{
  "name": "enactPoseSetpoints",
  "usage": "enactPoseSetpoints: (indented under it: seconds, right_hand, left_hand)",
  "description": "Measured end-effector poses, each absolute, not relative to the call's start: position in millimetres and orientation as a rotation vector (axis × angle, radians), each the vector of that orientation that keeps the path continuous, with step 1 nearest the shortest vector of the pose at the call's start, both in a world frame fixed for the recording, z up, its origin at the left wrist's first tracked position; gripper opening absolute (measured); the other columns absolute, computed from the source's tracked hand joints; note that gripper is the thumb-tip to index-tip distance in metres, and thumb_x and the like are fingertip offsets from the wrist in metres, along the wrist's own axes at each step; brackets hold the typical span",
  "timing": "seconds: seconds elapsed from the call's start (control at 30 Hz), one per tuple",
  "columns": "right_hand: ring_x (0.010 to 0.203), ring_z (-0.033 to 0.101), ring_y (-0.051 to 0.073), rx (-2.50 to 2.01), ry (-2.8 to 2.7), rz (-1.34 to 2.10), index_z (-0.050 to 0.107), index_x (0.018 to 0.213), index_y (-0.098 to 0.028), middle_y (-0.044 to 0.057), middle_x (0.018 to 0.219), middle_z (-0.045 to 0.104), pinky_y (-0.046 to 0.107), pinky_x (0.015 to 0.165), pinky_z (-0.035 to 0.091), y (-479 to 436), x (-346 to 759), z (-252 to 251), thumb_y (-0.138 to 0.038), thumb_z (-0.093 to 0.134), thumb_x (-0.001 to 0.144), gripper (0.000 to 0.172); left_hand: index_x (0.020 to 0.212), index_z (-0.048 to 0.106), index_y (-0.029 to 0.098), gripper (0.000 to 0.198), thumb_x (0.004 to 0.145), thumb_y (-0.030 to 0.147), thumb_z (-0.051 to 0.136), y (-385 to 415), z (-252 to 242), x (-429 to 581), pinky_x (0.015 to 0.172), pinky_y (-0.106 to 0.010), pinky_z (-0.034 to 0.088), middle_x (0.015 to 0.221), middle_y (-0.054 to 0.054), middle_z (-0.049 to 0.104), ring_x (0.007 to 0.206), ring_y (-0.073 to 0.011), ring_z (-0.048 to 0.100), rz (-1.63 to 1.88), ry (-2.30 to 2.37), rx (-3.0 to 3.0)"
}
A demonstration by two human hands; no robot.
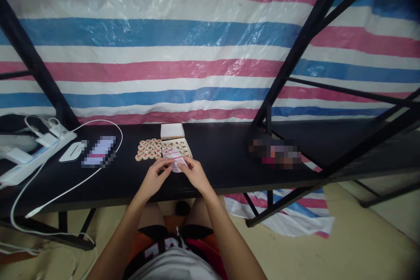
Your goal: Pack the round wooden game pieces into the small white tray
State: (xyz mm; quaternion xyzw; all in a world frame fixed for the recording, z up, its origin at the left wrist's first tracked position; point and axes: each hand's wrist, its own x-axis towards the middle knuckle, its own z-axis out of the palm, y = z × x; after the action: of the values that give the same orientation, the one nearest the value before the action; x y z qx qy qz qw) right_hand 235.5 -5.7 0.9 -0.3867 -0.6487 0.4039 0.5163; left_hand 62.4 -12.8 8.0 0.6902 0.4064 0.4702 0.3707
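Observation:
My left hand [155, 178] and my right hand [197, 175] meet near the front edge of the black table [223, 153]. Between their fingers is a folded thin sheet [173, 156], whitish with pink lines, pinched from both sides. It covers part of a small open box [189, 149] of round Chinese chess pieces with dark characters. Behind that box lies its white lid [172, 131]. Left of the box, round Chinese chess pieces [149, 148] with red characters are laid out in close rows.
On the left are a phone [99, 151], a white flat device [71, 152], a power strip [36, 162] and a looping white cable [122, 133]. A blurred object [274, 152] lies at right. Black metal posts [292, 52] frame the table, with striped sheeting [170, 33] behind.

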Motion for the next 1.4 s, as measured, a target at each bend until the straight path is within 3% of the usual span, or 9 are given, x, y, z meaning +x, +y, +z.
enactPoseSetpoints:
  seconds: [0.17,0.3,0.4,0.57,0.8,1.2,1.4]
  right_hand:
    - [0.065,0.054,0.014,-0.884,-1.448,1.058,0.064,0.081,-0.017,0.000,0.071,0.062,0.026,0.064,0.045,-2.9,237.7,-2.9,-0.041,0.061,0.077,0.024]
    - [0.069,0.057,0.016,-0.867,-1.419,1.091,0.062,0.087,-0.019,0.001,0.076,0.063,0.028,0.068,0.048,-3.6,236.9,-2.3,-0.041,0.060,0.077,0.025]
    - [0.067,0.056,0.015,-0.924,-1.390,1.076,0.059,0.094,-0.019,0.001,0.075,0.061,0.027,0.064,0.048,-2.1,234.9,-4.4,-0.040,0.059,0.077,0.027]
    - [0.056,0.049,0.011,-0.996,-1.336,0.972,0.045,0.115,-0.022,-0.005,0.064,0.051,0.024,0.058,0.045,4.1,233.6,-11.4,-0.033,0.062,0.075,0.045]
    - [0.061,0.051,0.011,-1.002,-1.436,0.898,0.058,0.084,-0.020,-0.001,0.072,0.057,0.023,0.058,0.041,0.6,234.5,-10.3,-0.035,0.056,0.079,0.016]
    - [0.072,0.053,0.016,-1.321,-1.911,0.280,0.068,0.088,-0.020,0.004,0.080,0.061,0.026,0.073,0.040,60.0,252.5,17.3,-0.013,0.048,0.080,0.023]
    - [0.082,0.051,0.019,-1.375,-1.993,0.152,0.070,0.084,-0.020,0.007,0.081,0.058,0.031,0.081,0.040,66.2,257.4,-2.7,-0.022,0.050,0.084,0.020]
  left_hand:
    - [0.126,0.047,0.021,0.054,0.075,0.031,0.062,-5.9,0.6,64.0,0.075,-0.027,0.048,0.106,-0.007,0.059,0.091,-0.0157,0.058,1.277,1.084,1.551]
    - [0.131,0.037,0.018,0.062,0.075,0.031,0.061,-7.6,4.4,65.8,0.070,-0.025,0.046,0.077,0.001,0.060,0.071,-0.0114,0.056,1.228,1.049,1.479]
    - [0.129,0.037,0.017,0.061,0.074,0.032,0.062,-8.8,6.8,66.0,0.064,-0.023,0.043,0.067,0.006,0.055,0.060,-0.0088,0.052,1.267,1.071,1.431]
    - [0.115,0.043,0.018,0.048,0.073,0.032,0.062,-7.6,7.1,65.9,0.058,-0.021,0.042,0.066,0.006,0.054,0.058,-0.0085,0.051,1.333,1.078,1.396]
    - [0.111,0.042,0.018,0.044,0.073,0.032,0.061,-7.8,9.4,64.7,0.055,-0.021,0.043,0.069,0.005,0.057,0.057,-0.0090,0.054,1.401,1.113,1.333]
    - [0.104,0.051,0.016,0.040,0.072,0.038,0.061,-6.8,8.5,64.1,0.057,-0.024,0.045,0.073,0.002,0.056,0.060,-0.0111,0.057,1.324,1.182,1.376]
    - [0.098,0.057,0.016,0.035,0.073,0.040,0.060,-8.0,8.9,63.8,0.059,-0.024,0.046,0.074,0.001,0.057,0.063,-0.0125,0.058,1.264,1.217,1.431]
